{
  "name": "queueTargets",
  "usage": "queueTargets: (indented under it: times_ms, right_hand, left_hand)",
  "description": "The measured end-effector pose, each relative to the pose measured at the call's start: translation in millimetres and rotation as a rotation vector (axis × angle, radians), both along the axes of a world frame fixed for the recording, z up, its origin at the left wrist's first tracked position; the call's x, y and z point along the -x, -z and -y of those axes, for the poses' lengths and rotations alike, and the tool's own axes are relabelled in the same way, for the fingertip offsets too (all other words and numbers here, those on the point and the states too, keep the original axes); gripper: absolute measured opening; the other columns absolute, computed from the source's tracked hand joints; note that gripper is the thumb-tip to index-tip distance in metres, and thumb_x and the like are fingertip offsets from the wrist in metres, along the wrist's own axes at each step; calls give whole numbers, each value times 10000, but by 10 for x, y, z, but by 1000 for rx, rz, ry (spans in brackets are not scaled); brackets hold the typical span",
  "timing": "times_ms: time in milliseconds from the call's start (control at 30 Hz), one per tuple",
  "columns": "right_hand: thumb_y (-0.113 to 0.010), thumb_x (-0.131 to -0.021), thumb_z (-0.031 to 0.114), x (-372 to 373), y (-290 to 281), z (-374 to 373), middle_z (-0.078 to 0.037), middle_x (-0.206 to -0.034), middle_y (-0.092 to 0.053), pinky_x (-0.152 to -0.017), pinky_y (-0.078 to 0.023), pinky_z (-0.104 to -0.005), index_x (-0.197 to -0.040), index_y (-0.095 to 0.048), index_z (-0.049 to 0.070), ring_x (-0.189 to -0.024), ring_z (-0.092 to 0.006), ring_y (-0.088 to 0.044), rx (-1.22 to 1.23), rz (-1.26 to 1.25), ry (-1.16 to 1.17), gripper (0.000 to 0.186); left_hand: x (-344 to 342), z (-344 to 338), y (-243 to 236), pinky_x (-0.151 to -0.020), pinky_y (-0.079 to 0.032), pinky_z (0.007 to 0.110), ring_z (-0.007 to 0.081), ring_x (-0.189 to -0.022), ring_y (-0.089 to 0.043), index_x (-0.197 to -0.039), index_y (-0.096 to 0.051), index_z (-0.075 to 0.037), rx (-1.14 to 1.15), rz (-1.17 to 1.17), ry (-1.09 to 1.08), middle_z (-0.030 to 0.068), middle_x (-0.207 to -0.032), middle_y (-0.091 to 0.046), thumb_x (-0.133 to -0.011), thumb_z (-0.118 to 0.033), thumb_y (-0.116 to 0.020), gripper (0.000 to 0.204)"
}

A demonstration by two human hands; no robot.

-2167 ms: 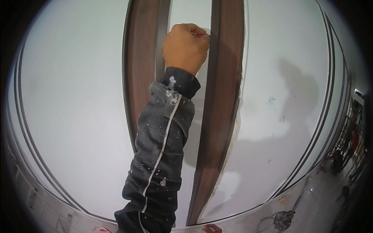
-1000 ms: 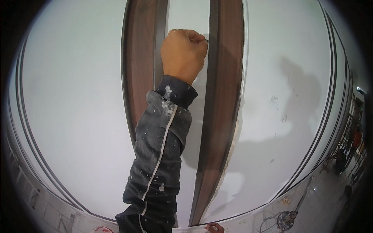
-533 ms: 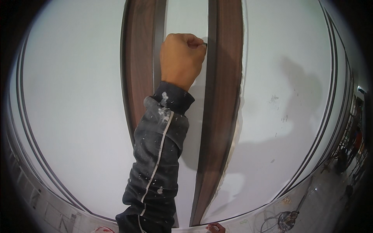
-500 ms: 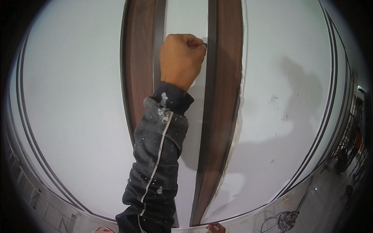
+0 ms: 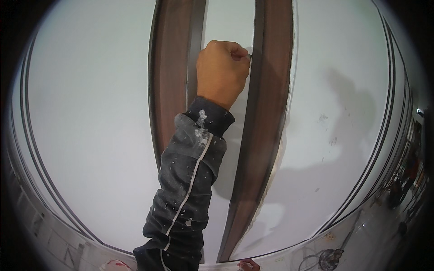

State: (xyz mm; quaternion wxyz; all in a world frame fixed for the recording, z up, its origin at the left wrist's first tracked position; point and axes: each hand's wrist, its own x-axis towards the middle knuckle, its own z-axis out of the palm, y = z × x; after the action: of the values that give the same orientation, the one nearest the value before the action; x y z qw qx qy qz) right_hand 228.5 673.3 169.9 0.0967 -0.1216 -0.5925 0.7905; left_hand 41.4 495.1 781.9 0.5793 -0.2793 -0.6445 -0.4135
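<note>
- At the picture's upper middle, the left hand is clenched in a tight fist, back of the hand toward the camera, fingers curled to the right.
- A dark tip shows at the fist's upper right edge, pinched in the fingers; what it belongs to cannot be told, as the rest is hidden in the fist.
- The tip lies at the left edge of the right strip, a long brown band running from top to bottom.
- The fist lies over a narrow white panel between that band and the left strip, also brown.
- The sleeve is dark grey with a thin pale stripe along it and white specks; its cuff sits at the wrist, and the forearm rises from the lower edge.
- A white surface spreads to either side of the strips; on the right it bears a soft shadow and a few small marks.
- Dark thin lines curve along the surface's outer rim.
- The right hand is out of view.
</note>
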Motion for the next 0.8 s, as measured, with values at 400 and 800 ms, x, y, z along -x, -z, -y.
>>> queueTargets:
  times_ms: [400, 800]
  right_hand:
    - [-705, -919, 184, -31, -54, 37, -76, -897, -700, -557, -518, -252, -1084, -657, 55, -696, -121, -619, 104, 75, -27, 215]
    - [-715, -909, 191, -29, -102, -1, -85, -923, -707, -617, -539, -262, -1102, -650, 48, -775, -137, -646, 24, 42, -34, 249]
  left_hand:
    - [11, 37, 63, -672, -549, 304, 209, -670, -696, -892, -755, 31, -8, -20, 35, 153, -781, -732, -797, -142, -730, 198]
    - [66, 3, 166, -706, -544, 367, 290, -724, -690, -865, -736, 37, -64, -133, 54, 182, -800, -713, -794, -158, -715, 208]
